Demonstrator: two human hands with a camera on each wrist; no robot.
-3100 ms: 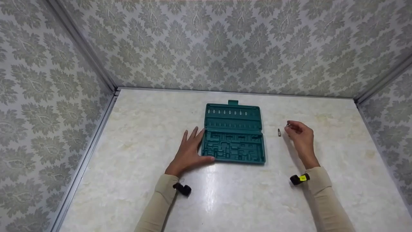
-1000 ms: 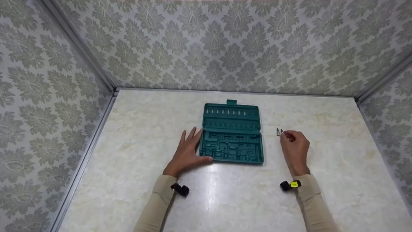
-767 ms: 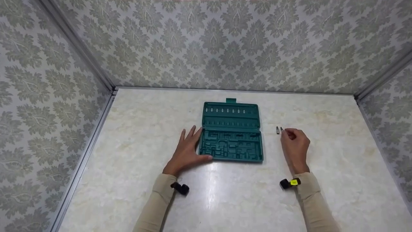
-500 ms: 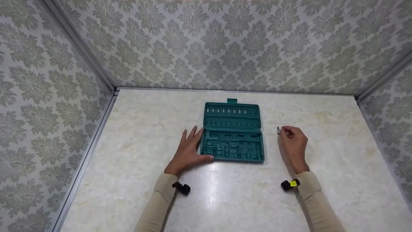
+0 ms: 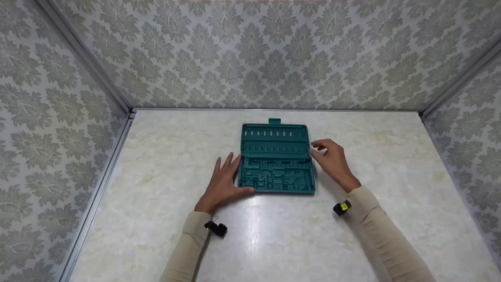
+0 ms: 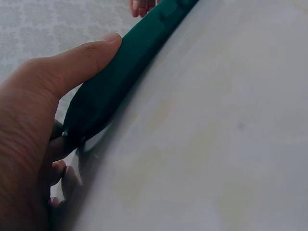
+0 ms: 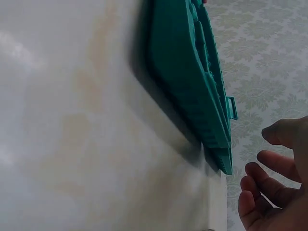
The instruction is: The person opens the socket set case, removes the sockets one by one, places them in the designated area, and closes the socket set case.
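Note:
An opened dark green plastic bit case (image 5: pixel 276 192) lies on the table, its lid (image 5: pixel 274 138) folded back and a row of light marks along its upper part. My left hand (image 5: pixel 225 190) rests at the case's front left corner. Its thumb lies on the front edge and its other fingers are spread along the left side. My right hand (image 5: pixel 330 158) is at the right side of the case near the hinge, its thumb and index finger (image 7: pixel 281 166) close together. I cannot tell whether a small bit is between them. The two small metal bits seen before are hidden or moved.
The pale marbled table (image 5: pixel 176 156) reaches back to a patterned wall (image 5: pixel 250 51). Grey metal edging (image 5: pixel 98 188) runs along the left side. A catch tab (image 5: pixel 274 121) sticks up from the lid's far edge.
My right hand first set a small metal bit beside another on the table, then closed in on them. It has since moved left to the case. The left hand has stayed put.

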